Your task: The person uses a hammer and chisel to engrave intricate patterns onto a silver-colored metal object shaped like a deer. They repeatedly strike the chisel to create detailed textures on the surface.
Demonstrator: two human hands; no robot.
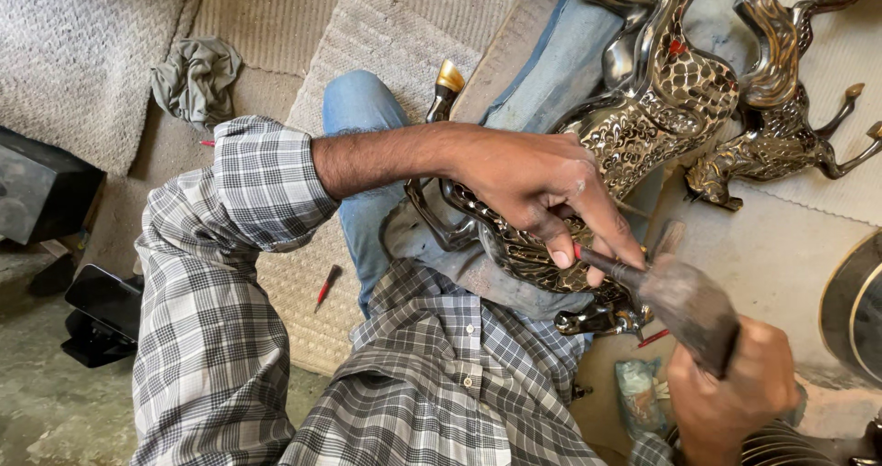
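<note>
The left hand (542,190) pinched a thin chisel (611,266) against the metal horse (634,126), steadied across the lap. The right hand (730,388) gripped a hammer (689,305) poised by its end.

Grey-and-white plaid shirt (220,319), blue jeans (363,117), dark metal horse figure (643,107) with gold scale pattern, grey-green rag (196,78), beige woven mats (367,52).

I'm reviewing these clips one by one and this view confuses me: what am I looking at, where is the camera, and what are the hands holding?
The camera sits on the person's head and looks down at their lap. They sit on woven mats in a checked shirt and jeans. The left hand pinches a thin punch-like tool against a shiny patterned metal animal figure lying across the legs. The right hand grips a hammer just above that tool. A second, similar figure lies beside it. A crumpled cloth and a small red-handled tool lie on the mats.
</note>
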